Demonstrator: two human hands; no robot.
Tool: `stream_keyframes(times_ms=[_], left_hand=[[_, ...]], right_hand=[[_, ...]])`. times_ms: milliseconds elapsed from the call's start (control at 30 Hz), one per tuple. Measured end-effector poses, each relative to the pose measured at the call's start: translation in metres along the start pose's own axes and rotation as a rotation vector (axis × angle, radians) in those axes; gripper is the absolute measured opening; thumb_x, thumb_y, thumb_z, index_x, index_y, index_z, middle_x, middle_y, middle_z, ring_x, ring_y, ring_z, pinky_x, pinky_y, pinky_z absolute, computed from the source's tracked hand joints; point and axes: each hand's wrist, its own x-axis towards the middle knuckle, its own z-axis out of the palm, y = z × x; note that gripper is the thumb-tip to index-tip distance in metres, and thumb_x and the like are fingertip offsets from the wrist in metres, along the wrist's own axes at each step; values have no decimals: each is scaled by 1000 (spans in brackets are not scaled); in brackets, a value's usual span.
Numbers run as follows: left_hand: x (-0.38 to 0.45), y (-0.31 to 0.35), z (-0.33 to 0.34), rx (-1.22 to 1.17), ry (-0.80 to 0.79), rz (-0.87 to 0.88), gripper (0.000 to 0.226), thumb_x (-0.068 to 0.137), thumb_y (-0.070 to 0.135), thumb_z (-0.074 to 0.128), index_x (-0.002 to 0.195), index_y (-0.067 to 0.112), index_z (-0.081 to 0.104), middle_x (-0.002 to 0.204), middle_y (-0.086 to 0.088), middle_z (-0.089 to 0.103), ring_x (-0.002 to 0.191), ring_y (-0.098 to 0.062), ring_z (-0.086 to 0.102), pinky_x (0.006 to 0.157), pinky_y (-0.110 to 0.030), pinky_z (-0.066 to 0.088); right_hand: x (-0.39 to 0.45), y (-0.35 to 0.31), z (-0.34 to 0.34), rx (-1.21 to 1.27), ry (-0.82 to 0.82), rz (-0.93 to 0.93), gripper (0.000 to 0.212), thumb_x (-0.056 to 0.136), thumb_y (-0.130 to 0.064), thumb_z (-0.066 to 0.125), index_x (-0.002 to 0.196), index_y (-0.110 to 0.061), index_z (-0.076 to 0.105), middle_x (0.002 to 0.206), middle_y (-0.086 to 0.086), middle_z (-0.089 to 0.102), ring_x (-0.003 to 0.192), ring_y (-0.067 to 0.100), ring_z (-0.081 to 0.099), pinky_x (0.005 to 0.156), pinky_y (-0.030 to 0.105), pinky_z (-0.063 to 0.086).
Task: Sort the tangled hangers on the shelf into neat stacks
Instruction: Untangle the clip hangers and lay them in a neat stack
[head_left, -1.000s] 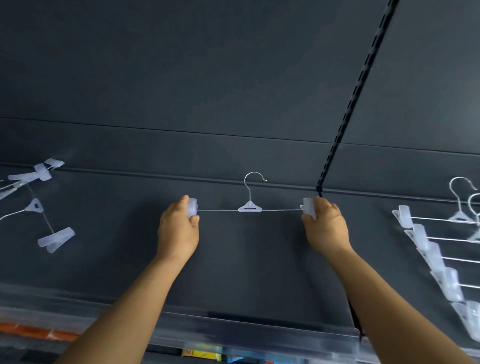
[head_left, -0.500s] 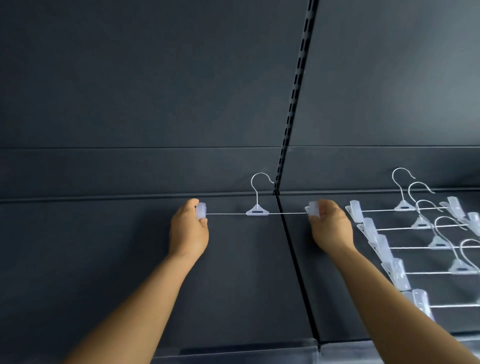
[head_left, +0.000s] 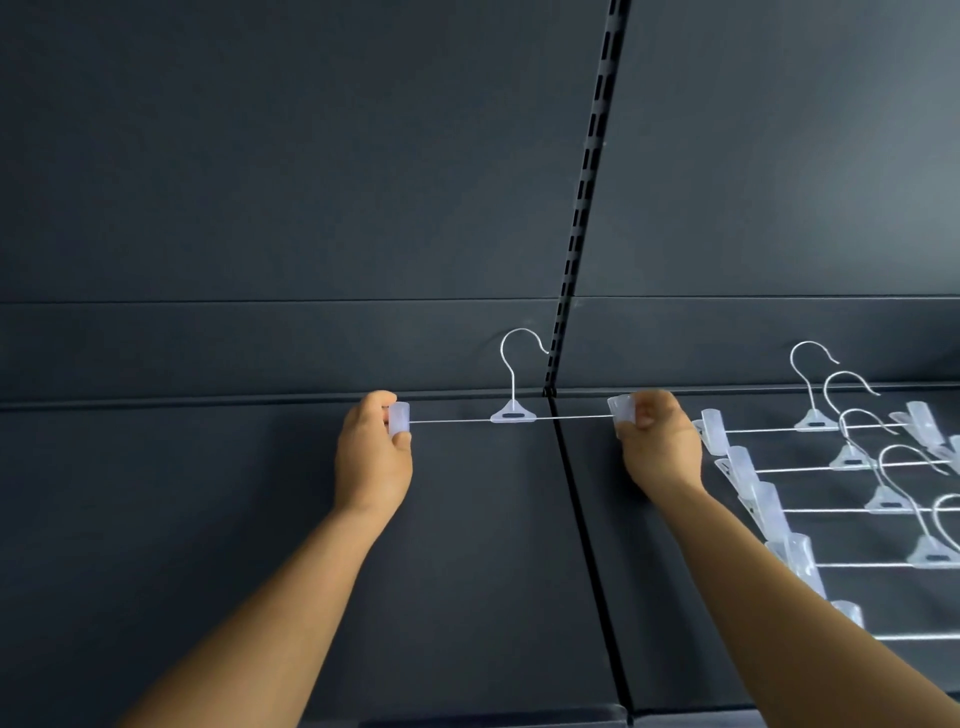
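Observation:
A clear plastic clip hanger (head_left: 513, 414) with a thin metal bar and a metal hook is stretched level between my hands over the dark shelf (head_left: 218, 519). My left hand (head_left: 373, 457) pinches its left clip between thumb and fingers. My right hand (head_left: 657, 447) pinches its right clip. The hanger's middle sits over the seam between two shelf panels. To the right, several matching hangers (head_left: 852, 467) lie in an overlapping row on the shelf, hooks pointing to the back; the nearest clip is just right of my right hand.
A black slotted upright (head_left: 584, 208) runs up the dark back wall above the seam. The shelf's front edge (head_left: 467, 719) shows at the bottom. The hanger row runs out of view at the right edge.
Both hands have carried the hanger to the right, from the left shelf panel to over the seam. The view has turned right too, so the loose hangers at the left are out of view.

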Motion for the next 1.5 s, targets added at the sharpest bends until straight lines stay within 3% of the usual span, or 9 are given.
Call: stream_keyframes(times_ms=[267, 367, 633, 767, 1100, 1200, 1267, 1367, 1500], left_hand=[[5, 2, 1, -13, 8, -17, 24, 91, 12, 53, 115, 16, 51, 108, -6, 63, 92, -27, 60, 75, -37, 50], [4, 2, 0, -3, -6, -33, 39, 87, 4, 57, 123, 13, 48, 114, -6, 63, 98, -28, 61, 81, -38, 51], [3, 2, 0, 92, -40, -55, 50, 89, 8, 58, 137, 9, 42, 130, -12, 55, 118, -30, 52, 98, -38, 43], [2, 4, -2, 114, -46, -64, 53, 89, 9, 58, 139, 7, 40, 133, -13, 53, 123, -30, 49, 101, -37, 41], [0, 4, -5, 140, -43, -48, 40, 85, 8, 60, 124, 5, 50, 117, -12, 61, 107, -30, 56, 89, -44, 48], [-4, 7, -8, 151, -56, -44, 49, 85, 8, 60, 132, 6, 45, 122, -12, 58, 112, -29, 54, 92, -41, 47], [-7, 10, -11, 184, -66, -41, 56, 87, 11, 61, 138, 7, 39, 131, -12, 52, 119, -29, 50, 97, -39, 44], [-14, 15, -18, 290, -95, 7, 62, 89, 17, 60, 142, 8, 31, 140, -10, 43, 127, -27, 42, 98, -37, 41], [-26, 17, -30, 404, -142, 35, 59, 92, 23, 56, 143, 11, 29, 144, -4, 37, 130, -24, 37, 95, -36, 42]], right_hand=[[5, -3, 4, 10, -9, 3, 22, 92, -17, 51, 112, -10, 57, 106, 7, 66, 99, 26, 59, 75, 23, 34], [4, -2, 5, -13, -9, -22, 20, 92, -18, 51, 108, -8, 59, 103, 9, 67, 97, 28, 59, 73, 25, 35], [6, 5, 12, -41, -45, -33, 20, 91, -23, 48, 103, -12, 59, 102, 10, 64, 93, 28, 58, 73, 28, 39], [4, 3, 12, -58, -55, -31, 22, 87, -15, 50, 107, -11, 59, 105, 11, 63, 97, 29, 57, 75, 28, 39], [-2, -1, 9, -85, -63, -27, 22, 84, -9, 52, 106, -6, 56, 106, 16, 60, 99, 35, 54, 74, 30, 37], [-6, -4, 6, -113, -81, -41, 45, 86, -9, 55, 130, -5, 46, 129, 19, 50, 119, 35, 45, 92, 36, 39], [-13, -9, 0, -124, -66, -72, 60, 88, -12, 57, 143, -6, 32, 145, 15, 36, 132, 32, 32, 107, 36, 29], [-25, -19, -6, -178, -26, -214, 64, 89, -17, 57, 145, -7, 28, 149, 12, 32, 136, 30, 25, 110, 38, 25], [-43, -35, 0, -271, -100, -427, 59, 89, -20, 58, 141, -9, 36, 145, 9, 40, 133, 28, 31, 111, 36, 24]])
